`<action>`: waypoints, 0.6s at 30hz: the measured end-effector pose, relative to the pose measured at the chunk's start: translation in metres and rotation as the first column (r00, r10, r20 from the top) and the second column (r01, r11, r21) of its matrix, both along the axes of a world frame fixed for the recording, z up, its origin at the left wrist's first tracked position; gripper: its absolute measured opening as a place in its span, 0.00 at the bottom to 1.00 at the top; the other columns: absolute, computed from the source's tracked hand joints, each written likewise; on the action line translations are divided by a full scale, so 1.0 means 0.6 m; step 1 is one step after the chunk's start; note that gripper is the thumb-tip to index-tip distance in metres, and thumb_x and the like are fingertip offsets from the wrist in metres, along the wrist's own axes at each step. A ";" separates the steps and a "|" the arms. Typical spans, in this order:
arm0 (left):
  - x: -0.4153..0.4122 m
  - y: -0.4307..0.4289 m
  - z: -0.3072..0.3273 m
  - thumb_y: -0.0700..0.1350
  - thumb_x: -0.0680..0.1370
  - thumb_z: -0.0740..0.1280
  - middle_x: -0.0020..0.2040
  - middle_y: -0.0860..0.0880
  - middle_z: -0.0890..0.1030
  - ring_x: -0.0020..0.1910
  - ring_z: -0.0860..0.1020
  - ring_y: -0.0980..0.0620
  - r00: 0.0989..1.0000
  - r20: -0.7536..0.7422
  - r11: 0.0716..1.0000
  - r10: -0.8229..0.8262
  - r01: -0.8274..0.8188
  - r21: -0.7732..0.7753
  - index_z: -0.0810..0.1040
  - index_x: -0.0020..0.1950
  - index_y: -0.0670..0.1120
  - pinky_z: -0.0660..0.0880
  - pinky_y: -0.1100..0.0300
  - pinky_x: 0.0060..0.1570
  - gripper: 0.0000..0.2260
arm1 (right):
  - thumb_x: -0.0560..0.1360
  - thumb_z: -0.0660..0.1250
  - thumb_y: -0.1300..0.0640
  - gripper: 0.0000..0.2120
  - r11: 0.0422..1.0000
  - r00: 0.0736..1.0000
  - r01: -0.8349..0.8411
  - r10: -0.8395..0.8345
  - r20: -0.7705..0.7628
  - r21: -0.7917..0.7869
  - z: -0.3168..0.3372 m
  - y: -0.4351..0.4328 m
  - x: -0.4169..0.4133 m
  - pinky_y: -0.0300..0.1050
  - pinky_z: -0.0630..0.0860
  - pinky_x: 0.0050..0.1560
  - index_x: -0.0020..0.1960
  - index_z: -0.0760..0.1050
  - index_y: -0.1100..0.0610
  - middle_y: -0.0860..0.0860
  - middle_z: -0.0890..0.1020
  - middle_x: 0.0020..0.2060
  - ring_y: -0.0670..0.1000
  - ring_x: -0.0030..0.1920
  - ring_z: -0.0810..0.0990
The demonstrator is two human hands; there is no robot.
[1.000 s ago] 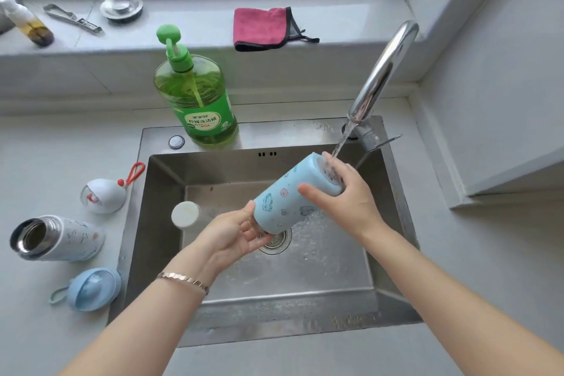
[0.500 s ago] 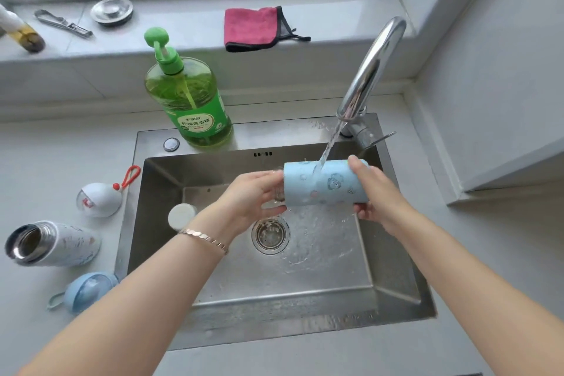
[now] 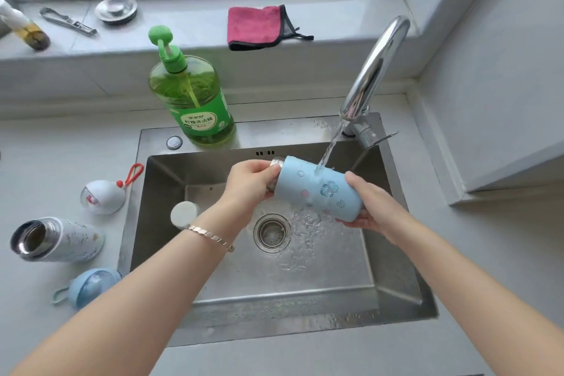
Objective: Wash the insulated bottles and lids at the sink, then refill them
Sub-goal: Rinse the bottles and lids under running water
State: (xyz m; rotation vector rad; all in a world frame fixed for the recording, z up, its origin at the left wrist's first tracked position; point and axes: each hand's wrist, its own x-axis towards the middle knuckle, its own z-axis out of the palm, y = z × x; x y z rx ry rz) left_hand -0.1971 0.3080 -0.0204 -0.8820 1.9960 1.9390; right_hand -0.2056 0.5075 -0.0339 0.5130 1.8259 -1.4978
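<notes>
A light blue insulated bottle (image 3: 320, 189) lies sideways over the steel sink (image 3: 396, 281), under running water from the chrome tap (image 3: 372, 70). My left hand (image 3: 248, 181) grips its metal mouth end. My right hand (image 3: 370, 204) cups its base end. On the counter to the left lie a white bottle (image 3: 58, 239) on its side with an open mouth, a white lid (image 3: 102, 197) with a red loop, and a blue lid (image 3: 91, 287). A small white cap (image 3: 183, 214) sits in the sink's left part.
A green dish soap pump bottle (image 3: 192, 94) stands on the sink's back rim. On the window ledge lie a pink cloth (image 3: 256, 26), a metal sink strainer (image 3: 116, 9), a metal tool (image 3: 68, 21) and a small oil bottle (image 3: 26, 29). The drain (image 3: 271, 233) is open.
The blue bottle was turned from mouth-up under the tap to lying sideways with its mouth to the left. My left hand moved from its base to its mouth, my right hand to its base.
</notes>
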 end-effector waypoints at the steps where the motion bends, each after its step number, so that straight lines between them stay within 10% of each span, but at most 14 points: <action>1: 0.007 -0.012 0.002 0.38 0.76 0.66 0.37 0.45 0.78 0.37 0.76 0.50 0.999 -0.026 0.999 0.023 -0.024 -0.022 0.80 0.44 0.41 0.78 0.56 0.44 0.03 | 0.77 0.57 0.42 0.16 0.998 0.998 -0.042 0.045 -0.050 0.045 -0.002 -0.013 -0.004 0.48 0.79 0.46 0.52 0.76 0.53 0.54 0.82 0.46 0.53 0.44 0.81; 9: 0.037 -0.031 0.022 0.37 0.74 0.69 0.36 0.56 0.81 0.34 0.78 0.62 0.939 -0.274 0.940 -0.206 0.111 -0.324 0.79 0.39 0.51 0.76 0.64 0.42 0.09 | 0.61 0.76 0.44 0.44 0.780 0.649 -0.430 0.617 -0.444 0.454 0.012 -0.078 0.003 0.41 0.66 0.64 0.72 0.59 0.45 0.44 0.70 0.63 0.44 0.62 0.69; 18: 0.055 0.000 0.020 0.39 0.72 0.71 0.49 0.58 0.74 0.50 0.75 0.60 0.827 -0.345 0.832 -0.444 0.237 -0.501 0.74 0.50 0.53 0.75 0.68 0.49 0.12 | 0.56 0.80 0.54 0.37 0.962 0.817 -0.047 0.192 -0.544 0.269 -0.047 -0.048 0.058 0.34 0.68 0.48 0.61 0.68 0.44 0.48 0.74 0.54 0.45 0.53 0.73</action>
